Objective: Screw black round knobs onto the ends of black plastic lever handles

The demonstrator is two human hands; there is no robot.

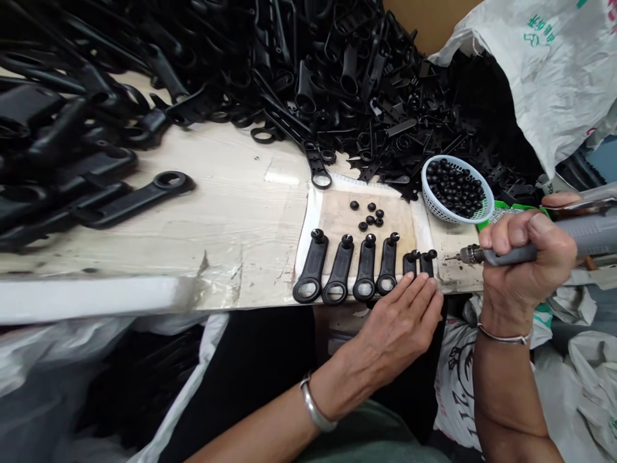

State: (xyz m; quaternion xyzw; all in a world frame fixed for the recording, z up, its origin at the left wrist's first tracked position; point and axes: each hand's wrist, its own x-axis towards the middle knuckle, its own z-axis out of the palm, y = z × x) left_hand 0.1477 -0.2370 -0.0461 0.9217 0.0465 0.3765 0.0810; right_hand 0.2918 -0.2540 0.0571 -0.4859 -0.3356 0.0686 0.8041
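My left hand (403, 315) lies flat with fingers stretched out over the two rightmost black plastic crank arms (427, 263), covering their lower ends. To its left, several similar crank arms (340, 270) lie side by side along the table edge, each with a ring at the near end and a small knob at the far end. My right hand (530, 254) is wrapped round a grey power screwdriver (511, 256). Its thin bit points left, just right of the row and apart from it. Several loose black knobs (371, 220) rest beyond the row.
A light-blue basket (432, 209) full of black knobs stands at the right, beside a green tray (484, 222) of small metal pieces. Black plastic parts (308, 83) are heaped across the back and left (58, 161). A white sack (549, 77) hangs at the back right.
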